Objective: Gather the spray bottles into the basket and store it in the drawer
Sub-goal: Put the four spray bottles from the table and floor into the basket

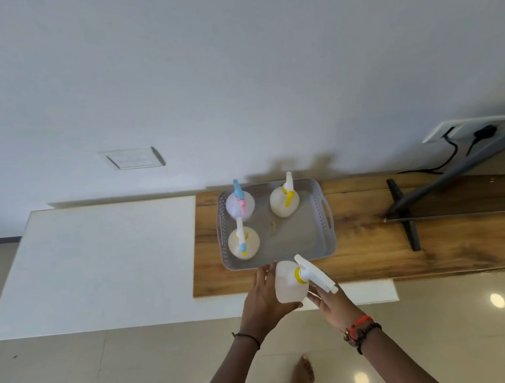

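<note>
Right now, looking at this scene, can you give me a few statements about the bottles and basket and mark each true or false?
1. Three spray bottles stand in the grey basket. True.
2. The basket sits on the white surface. False: it sits on the wooden board.
3. Both hands hold the fourth spray bottle, left hand and right hand. True.
4. The held bottle has a pink trigger. False: its sprayer is white with a yellow collar.
5. The bottle with the blue and pink sprayer lies tipped over. False: it stands upright.

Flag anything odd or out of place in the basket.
A small yellowish scrap lies on the basket floor between the three upright bottles; too small to identify. The fourth bottle is tilted, held in both hands just outside the near rim.
</note>
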`<state>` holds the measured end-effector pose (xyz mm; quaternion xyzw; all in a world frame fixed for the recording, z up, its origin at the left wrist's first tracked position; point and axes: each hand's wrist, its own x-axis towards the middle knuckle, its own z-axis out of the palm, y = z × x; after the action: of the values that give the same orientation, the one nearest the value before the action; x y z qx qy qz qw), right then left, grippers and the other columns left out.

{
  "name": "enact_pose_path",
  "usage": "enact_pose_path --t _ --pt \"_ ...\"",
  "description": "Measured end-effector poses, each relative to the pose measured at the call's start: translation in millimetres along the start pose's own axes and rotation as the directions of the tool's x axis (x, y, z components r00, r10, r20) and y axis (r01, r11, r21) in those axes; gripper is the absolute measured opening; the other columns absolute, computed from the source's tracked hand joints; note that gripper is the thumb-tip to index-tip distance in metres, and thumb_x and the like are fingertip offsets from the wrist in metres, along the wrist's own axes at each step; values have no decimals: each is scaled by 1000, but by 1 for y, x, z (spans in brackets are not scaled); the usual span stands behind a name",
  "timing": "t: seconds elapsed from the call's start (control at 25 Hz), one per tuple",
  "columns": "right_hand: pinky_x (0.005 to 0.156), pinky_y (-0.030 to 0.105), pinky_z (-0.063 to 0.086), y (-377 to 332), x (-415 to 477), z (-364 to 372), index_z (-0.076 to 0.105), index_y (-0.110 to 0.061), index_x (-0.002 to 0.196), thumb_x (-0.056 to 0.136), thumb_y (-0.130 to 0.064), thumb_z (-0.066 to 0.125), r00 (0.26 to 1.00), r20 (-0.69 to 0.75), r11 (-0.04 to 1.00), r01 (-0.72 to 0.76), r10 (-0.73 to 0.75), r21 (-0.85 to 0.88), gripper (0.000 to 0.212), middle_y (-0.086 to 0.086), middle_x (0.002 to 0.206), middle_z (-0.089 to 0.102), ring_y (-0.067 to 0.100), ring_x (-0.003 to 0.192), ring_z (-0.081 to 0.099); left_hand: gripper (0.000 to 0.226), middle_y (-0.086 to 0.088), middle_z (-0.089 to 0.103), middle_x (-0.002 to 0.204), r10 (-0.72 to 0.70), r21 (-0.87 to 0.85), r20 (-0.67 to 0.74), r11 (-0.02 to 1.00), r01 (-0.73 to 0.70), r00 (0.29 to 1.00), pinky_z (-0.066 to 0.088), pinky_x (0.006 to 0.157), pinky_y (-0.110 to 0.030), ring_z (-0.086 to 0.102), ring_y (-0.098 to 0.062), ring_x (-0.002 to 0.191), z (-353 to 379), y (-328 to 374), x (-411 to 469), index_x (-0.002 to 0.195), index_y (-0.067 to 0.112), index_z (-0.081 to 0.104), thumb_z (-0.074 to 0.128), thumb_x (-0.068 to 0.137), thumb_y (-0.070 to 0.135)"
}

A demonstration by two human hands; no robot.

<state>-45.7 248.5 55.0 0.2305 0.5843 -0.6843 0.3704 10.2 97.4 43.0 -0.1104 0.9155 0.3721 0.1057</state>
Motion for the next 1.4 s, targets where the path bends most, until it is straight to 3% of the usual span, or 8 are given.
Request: enact_pose_path --t 0.12,0.28,0.48,0.68,0.84,1.0,1.2,1.4 --pt "104 39 43 -20 21 -17 61 -16 115 99 -7 43 998 -55 1000 -15 15 5 25 7 115 62 23 112 55 102 -4 42 133 30 -58 40 998 -27 999 40 102 -29 42 -22 124 8 14 31 141 12 31 81 60 47" --pt "74 25 56 -45 41 -23 64 -22 95 98 -8 45 992 -126 1000 -22 24 23 23 6 103 66 20 96 62 98 -11 45 135 65 -96 78 994 -57 995 35 107 -32 44 -25 126 8 26 71 140 2 31 83 64 38" --pt "103 39 47 -59 78 -26 56 -10 126 96 -7 44 976 -211 998 -51 56 30 32 12 116 57 22 105 55 92 -10 44 140 83 -120 131 990 -67 988 35 108 -31 44 -25 129 9 26 116 138 5 33 84 65 28" --pt "95 37 50 -61 113 -22 52 -12 134 97 -10 43 965 -251 997 -67 75 42 38 12 124 55 23 107 55 93 -8 44 140 57 -106 196 994 -37 979 40 103 -33 46 -24 126 20 10 154 139 9 33 85 64 25" --pt "99 39 50 -51 139 -20 50 -12 137 98 -12 42 958 -280 998 -63 69 31 40 14 137 52 30 124 53 94 -6 43 139 14 -142 235 990 20 972 34 95 -20 45 -22 124 33 -7 177 139 13 33 85 62 23" --pt "92 39 52 -40 159 -21 50 -11 137 97 -10 44 947 -313 998 -66 66 10 41 16 136 54 33 122 54 95 -4 42 141 17 -142 265 990 21 964 29 93 -14 42 -20 127 46 -22 190 140 15 31 85 62 23" --pt "77 28 52 -31 172 -19 50 -13 138 96 -10 47 945 -318 996 -83 73 -18 42 14 137 55 26 115 56 97 -2 38 145 -10 -141 297 988 55 955 27 95 -17 37 -20 132 54 -35 200 142 17 28 84 64 24" --pt "82 30 53 -32 175 -15 46 -13 141 97 -10 48 942 -320 995 -94 99 30 44 13 140 52 30 126 52 98 -4 32 151 -29 -118 334 990 72 942 30 110 -30 32 -23 139 53 -39 203 145 17 22 82 68 26"
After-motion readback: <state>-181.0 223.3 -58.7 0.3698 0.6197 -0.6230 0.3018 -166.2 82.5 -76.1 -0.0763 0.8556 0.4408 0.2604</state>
